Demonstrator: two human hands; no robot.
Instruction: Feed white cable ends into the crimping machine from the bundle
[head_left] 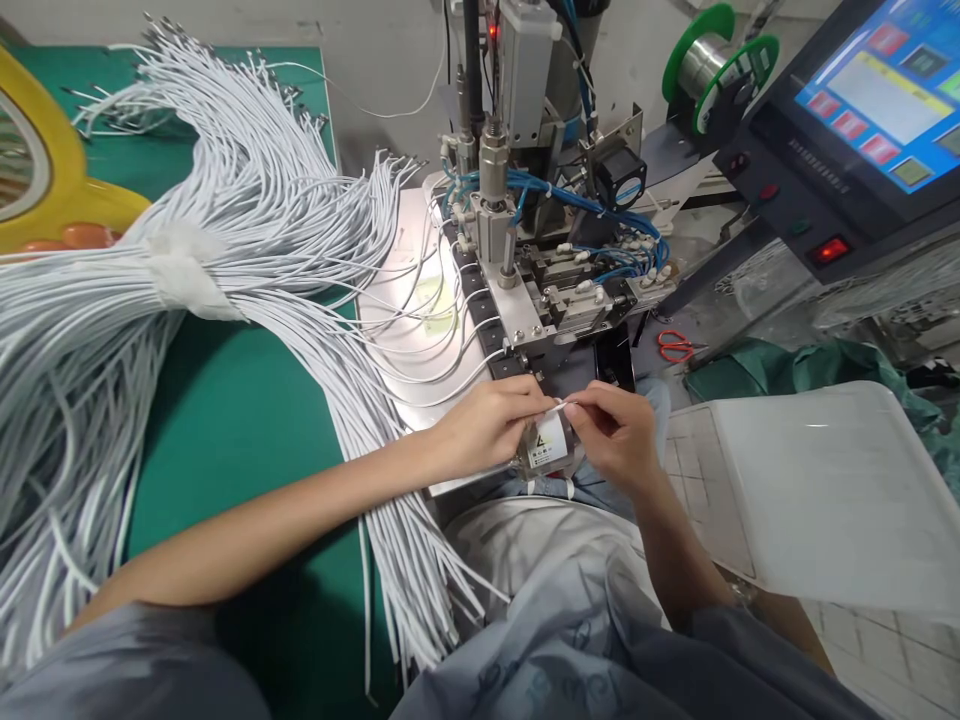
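My left hand (499,425) pinches a thin white cable (559,407) close to its end. Fingertips of my right hand (616,430) are closed on the tip of that same cable, just to the right. Both hands are in front of the machine (517,290), above my lap. Below the cable is a clear round container with a white label (547,442). A large bundle of white cables (300,350), bound with white wrap (187,275), lies to the left, under and beyond my left forearm. Several single cables run from it to the machine's front edge.
A green mat (225,400) covers the table at left, with a yellow-framed object (60,160) on it. At right are a solder wire spool (712,65), a touchscreen (885,90), red-handled scissors (675,346) and a white plastic bin (840,490).
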